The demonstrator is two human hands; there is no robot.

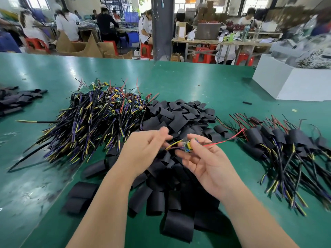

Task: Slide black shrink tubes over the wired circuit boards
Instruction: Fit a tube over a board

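Above a heap of flat black shrink tubes (180,119) I hold one small wired circuit board (187,144) between both hands. My right hand (204,161) pinches the board's right end, and its red wire (227,139) trails off to the right. My left hand (143,149) pinches the yellow and black wires at the board's left end. A big pile of bare wired boards (96,115) lies to the left. On the right lies a row of boards wearing tubes (290,145).
The green table (188,81) carries a white box (293,83) at the back right and more black tubes (14,101) at the far left. Loose tubes (80,196) lie near my left forearm. People work at benches in the background.
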